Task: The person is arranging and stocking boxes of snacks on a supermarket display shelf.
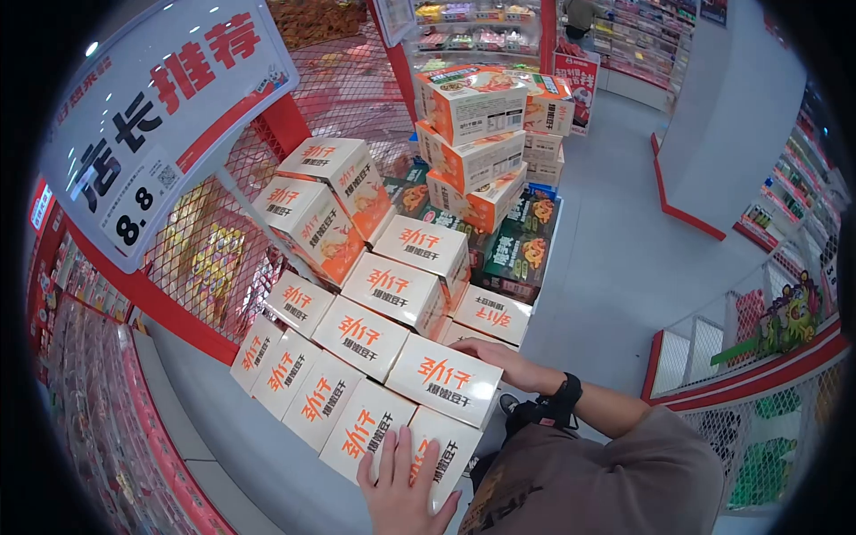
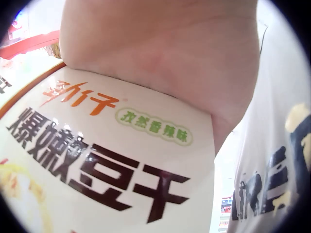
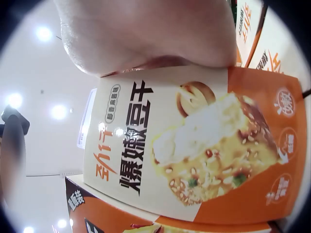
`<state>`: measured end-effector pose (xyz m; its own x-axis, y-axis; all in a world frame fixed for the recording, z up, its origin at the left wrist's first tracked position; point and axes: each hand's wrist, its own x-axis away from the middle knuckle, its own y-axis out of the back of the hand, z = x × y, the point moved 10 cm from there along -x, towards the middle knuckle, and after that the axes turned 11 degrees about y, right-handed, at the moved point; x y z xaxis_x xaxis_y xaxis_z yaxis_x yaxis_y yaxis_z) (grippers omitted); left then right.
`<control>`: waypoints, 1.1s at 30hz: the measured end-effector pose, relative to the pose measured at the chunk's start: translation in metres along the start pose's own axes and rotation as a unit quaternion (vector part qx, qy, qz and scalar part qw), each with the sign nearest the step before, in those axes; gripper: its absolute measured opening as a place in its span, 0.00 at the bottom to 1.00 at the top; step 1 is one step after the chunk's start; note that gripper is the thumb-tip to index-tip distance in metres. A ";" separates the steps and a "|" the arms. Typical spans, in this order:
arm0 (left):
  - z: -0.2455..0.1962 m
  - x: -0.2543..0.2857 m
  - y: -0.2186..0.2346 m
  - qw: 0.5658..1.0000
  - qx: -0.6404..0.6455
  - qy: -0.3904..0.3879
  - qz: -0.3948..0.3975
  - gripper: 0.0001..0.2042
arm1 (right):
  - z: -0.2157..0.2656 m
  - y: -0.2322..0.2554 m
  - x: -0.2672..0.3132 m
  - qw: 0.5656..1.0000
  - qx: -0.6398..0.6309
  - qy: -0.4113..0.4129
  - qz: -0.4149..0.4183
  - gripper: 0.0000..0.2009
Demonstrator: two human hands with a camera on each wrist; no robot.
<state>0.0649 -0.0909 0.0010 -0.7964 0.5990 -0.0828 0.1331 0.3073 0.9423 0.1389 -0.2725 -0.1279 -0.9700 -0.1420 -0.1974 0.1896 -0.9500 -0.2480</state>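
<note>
White and orange snack boxes with orange and black lettering stand packed in rows and stacks. My left hand (image 1: 406,486) lies with spread, straight fingers across the tops of two front boxes, one of them a left box (image 1: 366,423) and the other a corner box (image 1: 456,441). Under the left palm, the left wrist view shows a printed box face (image 2: 107,165). My right hand (image 1: 499,361) touches the far right edge of a white-topped box (image 1: 446,379), its fingers extended along that side. Below the right palm, a box front (image 3: 194,141) with a food picture fills the right wrist view.
A tall, uneven stack of boxes (image 1: 477,147) rises at the back, beside dark green packs (image 1: 522,236). A large price sign (image 1: 169,116) hangs at left over a red-framed mesh rack (image 1: 209,232). Grey aisle floor (image 1: 606,223) runs along the right, past a pillar (image 1: 713,134).
</note>
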 end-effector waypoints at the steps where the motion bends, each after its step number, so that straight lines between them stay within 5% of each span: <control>1: -0.003 -0.002 0.003 1.000 -0.002 0.005 0.005 0.33 | 0.006 -0.001 -0.002 0.999 -0.004 -0.001 0.031 0.27; 5: -0.005 -0.002 0.003 0.999 -0.009 0.028 0.011 0.31 | 0.025 0.017 -0.019 0.974 0.182 0.018 0.133 0.22; 7: -0.007 -0.002 0.000 0.998 -0.023 0.045 0.049 0.29 | 0.072 0.039 -0.039 0.938 0.294 0.055 0.173 0.17; 9: -0.004 0.007 -0.004 0.992 0.017 0.115 0.050 0.26 | 0.149 0.087 -0.058 0.925 0.273 0.261 0.041 0.11; 12: -0.023 0.015 0.001 0.964 -0.012 0.264 -0.039 0.20 | 0.234 0.184 -0.077 0.890 0.228 0.378 -0.111 0.08; 15: -0.062 0.012 0.003 0.923 -0.067 0.352 -0.139 0.18 | 0.294 0.242 -0.100 0.777 0.416 0.406 -0.241 0.18; 21: -0.145 -0.057 0.010 0.893 0.142 0.207 -0.375 0.11 | 0.268 0.279 -0.171 0.883 0.345 0.241 -0.206 0.32; 23: -0.152 -0.101 -0.006 0.928 0.236 0.104 -0.269 0.24 | 0.252 0.293 -0.182 0.886 0.327 0.239 -0.225 0.34; 26: -0.163 -0.183 0.005 0.906 0.337 0.058 -0.250 0.21 | 0.240 0.295 -0.181 0.906 0.302 0.183 -0.234 0.39; 28: -0.150 -0.244 0.001 0.864 0.430 0.031 -0.259 0.29 | 0.226 0.302 -0.187 0.923 0.270 0.158 -0.224 0.39; 32: -0.105 -0.347 0.019 0.806 0.261 0.127 -0.516 0.35 | 0.224 0.295 -0.187 0.963 0.114 0.146 -0.197 0.34; 33: -0.094 -0.375 0.014 0.809 0.302 0.134 -0.486 0.35 | 0.228 0.290 -0.185 0.966 0.099 0.144 -0.191 0.33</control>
<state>0.3100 -0.3808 0.0761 -0.7865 -0.2994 -0.5401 -0.4327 0.8912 0.1362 0.3389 -0.5849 0.0528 -0.8753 0.2861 -0.3899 -0.2345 -0.9562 -0.1751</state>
